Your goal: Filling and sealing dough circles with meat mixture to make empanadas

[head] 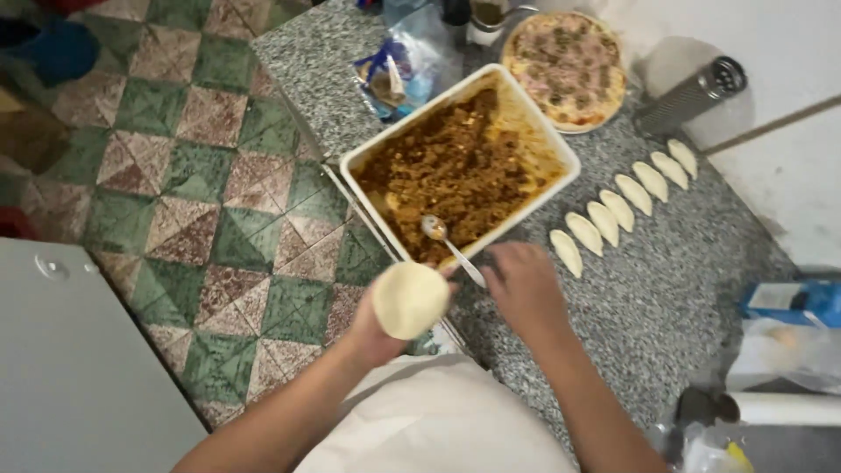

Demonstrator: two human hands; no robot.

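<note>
My left hand (378,326) holds a round flat disc of pale dough (409,300) on its palm, just off the counter's front edge. My right hand (524,285) grips the handle of a metal spoon (448,246) whose bowl rests in brown minced filling. The filling lies in a white rectangular dish (554,138) on the speckled granite counter (666,289). To the right of the dish, a curved row of several folded, sealed dough turnovers (618,208) lies on the counter.
An uncooked pizza (568,66) sits behind the dish, with a metal perforated shaker (692,96) lying beside it. A clear plastic bag (405,66) lies at the back left. A blue carton (793,302) and a white roll (780,407) are at the right. Green and brown tiled floor (201,184) is on the left.
</note>
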